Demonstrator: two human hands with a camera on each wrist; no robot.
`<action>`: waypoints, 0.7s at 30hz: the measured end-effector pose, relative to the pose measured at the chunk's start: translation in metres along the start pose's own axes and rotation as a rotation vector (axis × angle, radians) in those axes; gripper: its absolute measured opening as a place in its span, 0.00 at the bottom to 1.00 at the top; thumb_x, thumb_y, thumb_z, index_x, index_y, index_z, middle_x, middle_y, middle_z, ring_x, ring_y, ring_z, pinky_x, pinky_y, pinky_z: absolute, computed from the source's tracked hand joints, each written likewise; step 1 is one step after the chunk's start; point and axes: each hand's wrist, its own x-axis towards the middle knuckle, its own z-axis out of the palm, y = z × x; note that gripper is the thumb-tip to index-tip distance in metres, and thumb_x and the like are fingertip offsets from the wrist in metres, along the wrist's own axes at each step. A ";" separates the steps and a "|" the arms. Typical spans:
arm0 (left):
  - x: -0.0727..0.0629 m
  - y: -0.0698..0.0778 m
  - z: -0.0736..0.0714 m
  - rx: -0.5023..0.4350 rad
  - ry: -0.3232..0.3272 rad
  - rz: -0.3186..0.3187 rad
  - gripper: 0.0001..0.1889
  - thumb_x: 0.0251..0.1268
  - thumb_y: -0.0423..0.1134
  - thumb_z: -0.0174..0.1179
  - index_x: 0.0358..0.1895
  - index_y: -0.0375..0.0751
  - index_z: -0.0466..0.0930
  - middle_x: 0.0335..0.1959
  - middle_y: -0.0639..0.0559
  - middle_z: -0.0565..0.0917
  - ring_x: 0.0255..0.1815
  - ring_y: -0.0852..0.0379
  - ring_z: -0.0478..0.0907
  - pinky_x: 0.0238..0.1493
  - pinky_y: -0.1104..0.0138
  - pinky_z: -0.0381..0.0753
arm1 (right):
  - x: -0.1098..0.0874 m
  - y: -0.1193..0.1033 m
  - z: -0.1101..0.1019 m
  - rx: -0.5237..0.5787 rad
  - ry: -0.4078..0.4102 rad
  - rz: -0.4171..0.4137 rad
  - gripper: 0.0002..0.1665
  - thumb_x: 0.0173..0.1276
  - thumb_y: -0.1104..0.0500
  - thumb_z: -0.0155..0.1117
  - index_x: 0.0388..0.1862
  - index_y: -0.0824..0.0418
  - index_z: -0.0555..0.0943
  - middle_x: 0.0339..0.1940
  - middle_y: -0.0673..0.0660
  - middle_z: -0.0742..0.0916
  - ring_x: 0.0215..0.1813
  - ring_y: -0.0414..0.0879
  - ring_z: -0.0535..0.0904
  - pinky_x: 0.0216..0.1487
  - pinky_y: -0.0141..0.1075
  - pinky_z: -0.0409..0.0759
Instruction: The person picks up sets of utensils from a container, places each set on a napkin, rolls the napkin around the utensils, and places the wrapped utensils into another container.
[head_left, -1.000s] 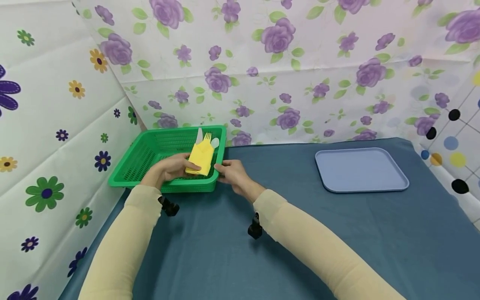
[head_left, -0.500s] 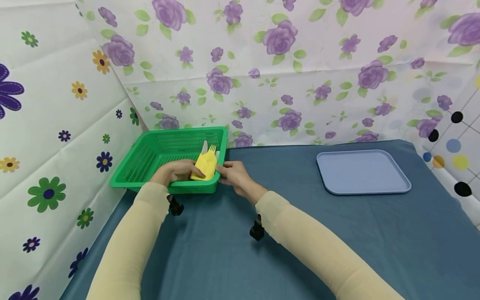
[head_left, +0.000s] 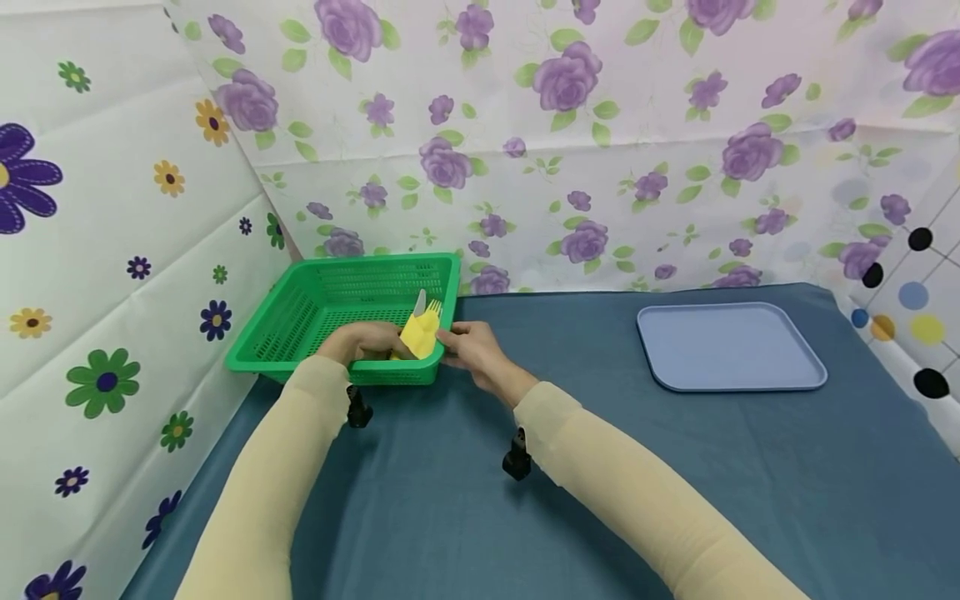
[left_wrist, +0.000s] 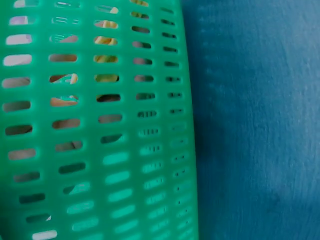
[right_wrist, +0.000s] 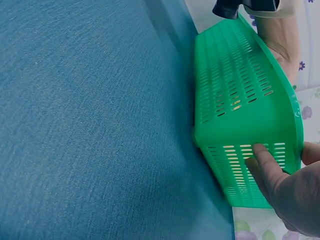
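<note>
The right hand (head_left: 471,346) is seen pressed against the near right corner of the green basket (head_left: 300,321), fingers wrapped onto its slotted wall, so the basket is being gripped there at the counter's (head_left: 675,467) far left corner. Just past it, the left hand (head_left: 367,340) is inside the basket, closed around a yellow napkin bundle (head_left: 418,337) with a yellow fork (head_left: 433,308) and a white knife (head_left: 420,302) poking out. Further off to the right, a blue tray (head_left: 731,346) is parked near the far right corner.

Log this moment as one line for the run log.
left hand: holds yellow napkin bundle in green basket | right hand: grips the basket's corner | blue tray: on the table, apart
</note>
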 end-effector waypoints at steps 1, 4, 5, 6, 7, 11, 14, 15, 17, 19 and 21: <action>0.001 0.000 0.000 0.011 -0.009 0.004 0.16 0.79 0.33 0.56 0.62 0.30 0.69 0.51 0.44 0.74 0.50 0.49 0.73 0.54 0.59 0.76 | 0.000 0.000 0.000 0.005 0.000 0.003 0.26 0.83 0.60 0.59 0.74 0.70 0.73 0.65 0.65 0.81 0.67 0.57 0.79 0.65 0.47 0.81; 0.003 0.000 0.000 0.053 -0.027 0.012 0.14 0.80 0.33 0.54 0.61 0.31 0.70 0.50 0.44 0.74 0.50 0.49 0.72 0.54 0.58 0.74 | 0.000 0.000 0.001 0.026 0.002 0.009 0.26 0.83 0.60 0.58 0.75 0.69 0.72 0.67 0.65 0.80 0.68 0.57 0.78 0.65 0.47 0.81; 0.004 0.000 0.000 0.059 -0.026 0.010 0.14 0.79 0.33 0.54 0.60 0.31 0.70 0.50 0.44 0.74 0.50 0.49 0.72 0.55 0.58 0.74 | 0.000 0.000 0.001 0.032 0.003 0.009 0.26 0.83 0.61 0.58 0.75 0.69 0.72 0.67 0.66 0.80 0.69 0.58 0.78 0.66 0.47 0.81; 0.005 0.000 0.000 0.069 -0.023 0.008 0.13 0.79 0.33 0.55 0.60 0.32 0.70 0.50 0.44 0.74 0.50 0.49 0.72 0.55 0.57 0.73 | 0.001 0.001 0.001 0.035 0.004 0.008 0.26 0.83 0.61 0.58 0.75 0.70 0.72 0.67 0.66 0.80 0.69 0.58 0.78 0.66 0.48 0.80; 0.005 0.000 0.000 0.081 -0.025 0.009 0.13 0.80 0.34 0.54 0.60 0.32 0.70 0.50 0.44 0.73 0.51 0.48 0.71 0.55 0.57 0.73 | 0.001 0.001 0.001 0.036 0.006 0.007 0.26 0.83 0.61 0.58 0.74 0.70 0.72 0.67 0.66 0.80 0.68 0.58 0.78 0.66 0.48 0.80; 0.008 0.000 -0.001 0.104 -0.014 0.002 0.12 0.80 0.35 0.55 0.58 0.33 0.70 0.49 0.44 0.72 0.50 0.48 0.71 0.55 0.57 0.71 | 0.001 0.000 0.000 0.037 0.007 0.003 0.26 0.82 0.61 0.59 0.74 0.70 0.73 0.66 0.66 0.81 0.68 0.58 0.79 0.67 0.49 0.80; 0.009 0.000 0.000 0.131 0.006 -0.011 0.10 0.79 0.34 0.55 0.56 0.34 0.71 0.47 0.45 0.72 0.49 0.48 0.70 0.54 0.57 0.71 | 0.000 0.000 0.000 0.036 0.005 0.007 0.26 0.82 0.61 0.59 0.74 0.70 0.73 0.65 0.66 0.81 0.68 0.57 0.79 0.66 0.48 0.80; 0.009 0.000 -0.001 0.149 0.005 -0.011 0.10 0.79 0.34 0.55 0.55 0.34 0.71 0.46 0.45 0.72 0.48 0.48 0.70 0.53 0.57 0.70 | 0.000 -0.001 0.000 0.037 0.005 0.008 0.26 0.82 0.61 0.59 0.74 0.70 0.73 0.65 0.65 0.81 0.68 0.57 0.79 0.66 0.48 0.80; 0.010 0.000 0.000 0.178 0.006 -0.011 0.10 0.78 0.33 0.55 0.55 0.34 0.72 0.46 0.45 0.73 0.48 0.48 0.69 0.53 0.57 0.70 | 0.000 -0.001 0.000 0.037 0.005 0.011 0.27 0.82 0.61 0.60 0.74 0.70 0.73 0.66 0.65 0.81 0.68 0.57 0.79 0.66 0.47 0.80; 0.010 0.000 0.000 0.212 0.001 -0.004 0.11 0.76 0.32 0.55 0.56 0.33 0.72 0.48 0.43 0.73 0.49 0.47 0.69 0.53 0.56 0.70 | 0.001 -0.001 0.000 0.035 0.005 0.012 0.27 0.82 0.60 0.60 0.74 0.70 0.73 0.66 0.66 0.81 0.68 0.57 0.79 0.66 0.47 0.80; 0.009 0.000 0.000 0.245 -0.010 0.008 0.13 0.76 0.32 0.54 0.59 0.32 0.71 0.52 0.40 0.73 0.50 0.46 0.69 0.53 0.56 0.69 | 0.001 -0.001 0.000 0.035 0.001 0.010 0.27 0.82 0.60 0.59 0.74 0.70 0.73 0.67 0.66 0.80 0.68 0.57 0.79 0.66 0.47 0.80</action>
